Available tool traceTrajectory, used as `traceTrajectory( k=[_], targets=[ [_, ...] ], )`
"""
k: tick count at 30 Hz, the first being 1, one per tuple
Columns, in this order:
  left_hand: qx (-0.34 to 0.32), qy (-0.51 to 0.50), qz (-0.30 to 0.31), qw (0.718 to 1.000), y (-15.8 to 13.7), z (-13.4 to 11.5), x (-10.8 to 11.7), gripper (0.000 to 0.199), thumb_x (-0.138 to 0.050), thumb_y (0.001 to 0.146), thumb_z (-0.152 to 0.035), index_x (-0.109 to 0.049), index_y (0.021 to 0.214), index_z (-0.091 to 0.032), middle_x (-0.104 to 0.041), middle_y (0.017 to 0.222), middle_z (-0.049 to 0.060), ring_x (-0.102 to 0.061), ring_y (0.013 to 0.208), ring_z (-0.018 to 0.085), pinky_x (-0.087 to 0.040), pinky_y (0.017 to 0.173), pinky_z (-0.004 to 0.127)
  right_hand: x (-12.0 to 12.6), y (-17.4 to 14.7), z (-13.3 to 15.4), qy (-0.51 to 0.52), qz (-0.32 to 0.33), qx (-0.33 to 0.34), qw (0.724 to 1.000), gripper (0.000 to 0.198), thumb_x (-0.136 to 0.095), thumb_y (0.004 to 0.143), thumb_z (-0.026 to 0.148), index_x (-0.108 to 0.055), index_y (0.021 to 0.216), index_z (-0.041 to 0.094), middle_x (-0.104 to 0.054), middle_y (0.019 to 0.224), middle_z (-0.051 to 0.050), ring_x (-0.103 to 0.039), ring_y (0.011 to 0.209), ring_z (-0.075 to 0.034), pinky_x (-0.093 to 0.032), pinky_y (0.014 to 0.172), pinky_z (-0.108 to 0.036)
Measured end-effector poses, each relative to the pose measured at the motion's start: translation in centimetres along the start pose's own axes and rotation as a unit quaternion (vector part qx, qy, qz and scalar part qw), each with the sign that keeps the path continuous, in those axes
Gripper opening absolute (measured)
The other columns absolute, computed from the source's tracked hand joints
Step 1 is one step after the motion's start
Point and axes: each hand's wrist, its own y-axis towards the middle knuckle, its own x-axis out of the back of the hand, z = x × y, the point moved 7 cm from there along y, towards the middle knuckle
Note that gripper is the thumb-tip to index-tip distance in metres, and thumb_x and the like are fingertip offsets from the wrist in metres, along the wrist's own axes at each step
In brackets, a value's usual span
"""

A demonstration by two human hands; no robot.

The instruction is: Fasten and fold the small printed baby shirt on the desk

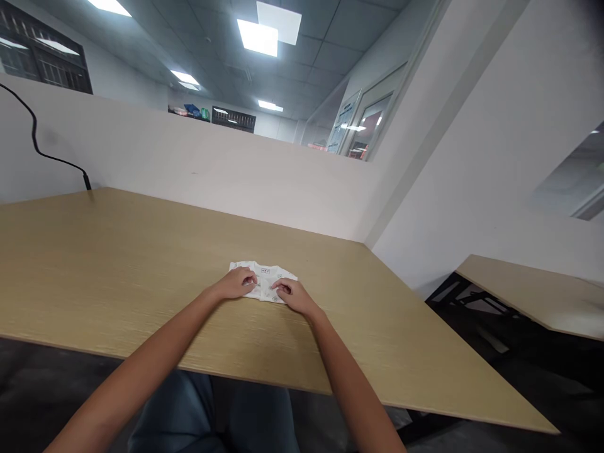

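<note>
A small white baby shirt (265, 283) with a faint print and a little label at its neckline lies flat on the wooden table (141, 264). On its left side rests my left hand (237, 282), thumb and fingertips curled together at the cloth near the shirt's middle. My right hand (295, 294) lies over the lower right part, its fingers bent and the thumb close to them on the fabric. Both hands cover parts of the shirt's sides. Exactly how much cloth is pinched is too small to make out.
A pale partition wall (226, 170) borders the table's far side, meeting another white wall (472, 176) at the right. A black cable (35, 135) hangs at the far left. Beyond the table's right edge stands a second table (538, 292). My legs (212, 415) are under the near edge.
</note>
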Motion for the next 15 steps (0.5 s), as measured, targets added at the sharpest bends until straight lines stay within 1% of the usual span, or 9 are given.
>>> traceTrajectory(
  k=[4, 8, 15],
  targets=[
    [-0.002, 0.001, -0.001, 1.000, 0.04, 0.36, -0.20, 0.022, -0.058, 0.084, -0.029, -0.074, 0.096, -0.019, -0.068, 0.088, 0.005, -0.060, 0.080, 0.019, -0.044, 0.074, 0.027, 0.03, -0.05, 0.12, -0.001, -0.001, -0.001, 1.000, 0.029, -0.056, 0.079, 0.019, -0.076, 0.099, 0.018, -0.062, 0.077, -0.001, -0.047, 0.070, -0.014, -0.037, 0.067, -0.025],
    [-0.005, 0.002, -0.003, 1.000, 0.06, 0.42, -0.24, 0.022, -0.057, 0.085, -0.028, -0.074, 0.096, -0.019, -0.068, 0.088, 0.005, -0.060, 0.081, 0.019, -0.043, 0.075, 0.027, 0.02, -0.05, 0.08, -0.007, 0.000, -0.001, 1.000, 0.029, -0.056, 0.079, 0.019, -0.077, 0.099, 0.018, -0.060, 0.074, 0.000, -0.047, 0.069, -0.014, -0.036, 0.066, -0.025],
    [0.005, 0.003, 0.001, 1.000, 0.01, 0.33, -0.18, 0.023, -0.057, 0.084, -0.029, -0.074, 0.097, -0.019, -0.068, 0.089, 0.004, -0.060, 0.082, 0.019, -0.043, 0.074, 0.026, 0.02, -0.08, 0.27, -0.009, -0.002, 0.002, 1.000, 0.030, -0.055, 0.080, 0.019, -0.077, 0.100, 0.016, -0.060, 0.075, 0.000, -0.046, 0.068, -0.013, -0.035, 0.066, -0.024]
  ],
)
